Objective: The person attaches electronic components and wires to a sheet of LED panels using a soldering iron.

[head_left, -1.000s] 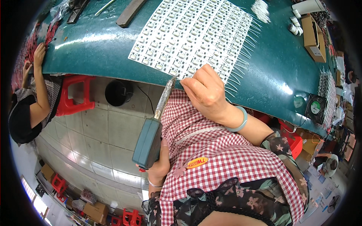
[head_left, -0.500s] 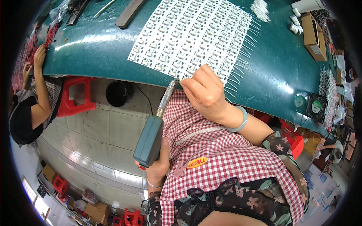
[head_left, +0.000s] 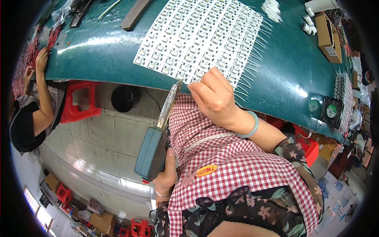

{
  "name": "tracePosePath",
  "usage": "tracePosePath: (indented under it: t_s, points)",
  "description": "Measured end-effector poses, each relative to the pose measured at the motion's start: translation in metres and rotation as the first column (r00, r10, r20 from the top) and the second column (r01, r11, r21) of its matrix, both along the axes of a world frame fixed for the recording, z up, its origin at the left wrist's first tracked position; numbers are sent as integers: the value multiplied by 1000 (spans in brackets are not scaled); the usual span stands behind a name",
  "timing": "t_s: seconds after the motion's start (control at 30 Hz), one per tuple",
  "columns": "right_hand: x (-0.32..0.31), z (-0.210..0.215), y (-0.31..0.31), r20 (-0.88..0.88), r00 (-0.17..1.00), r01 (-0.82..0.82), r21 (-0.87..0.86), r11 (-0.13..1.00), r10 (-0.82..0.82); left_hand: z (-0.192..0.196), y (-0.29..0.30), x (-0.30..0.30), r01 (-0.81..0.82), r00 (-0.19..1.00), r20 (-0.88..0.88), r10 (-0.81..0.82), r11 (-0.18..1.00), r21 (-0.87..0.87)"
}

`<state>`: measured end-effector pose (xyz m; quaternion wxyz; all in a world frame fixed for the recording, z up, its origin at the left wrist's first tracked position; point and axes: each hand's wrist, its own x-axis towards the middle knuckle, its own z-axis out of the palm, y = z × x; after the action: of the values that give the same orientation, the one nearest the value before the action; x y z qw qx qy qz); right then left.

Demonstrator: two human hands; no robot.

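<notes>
Left hand grips green soldering gun; long tip slants up-right toward board sheet at near worktop edge. Right hand fingers pinch there, just right of tip.

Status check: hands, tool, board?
Left hand gripping teal soldering gun, tip at white component panel edge. Right hand pinching wire there. Nothing in the way.

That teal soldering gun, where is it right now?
In the head view the soldering gun sits left of centre, gripped by the person's left hand below the table edge, its tip up at the white parts sheet beside the right hand.
</notes>
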<state>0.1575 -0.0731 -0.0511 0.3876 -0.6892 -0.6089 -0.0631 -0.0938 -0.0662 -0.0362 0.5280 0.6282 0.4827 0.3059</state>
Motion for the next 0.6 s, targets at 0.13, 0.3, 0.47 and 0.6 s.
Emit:
tracePosePath:
  t_s: [0.13, 0.3, 0.47, 0.6]
  points:
    - [-2, 0, 0, -11, 1000, 23, -16, 1000, -23, 0, 2, 0, 13, 1000, 2, -13, 1000, -2]
    - [-1, 19, 1, -129, 990, 51, 12, 999, -49, -1, 3, 4, 4, 1000, 20, -5, 1000, 17]
    - [12, 26, 1, -153, 986, 63, -30, 998, -67, -6, 3, 1, 31, 1000, 3, -31, 999, 41]
    - [14, 17, 3, -129, 990, 47, -113, 992, -61, 2, 5, 5, 38, 999, -16, -38, 999, -15]
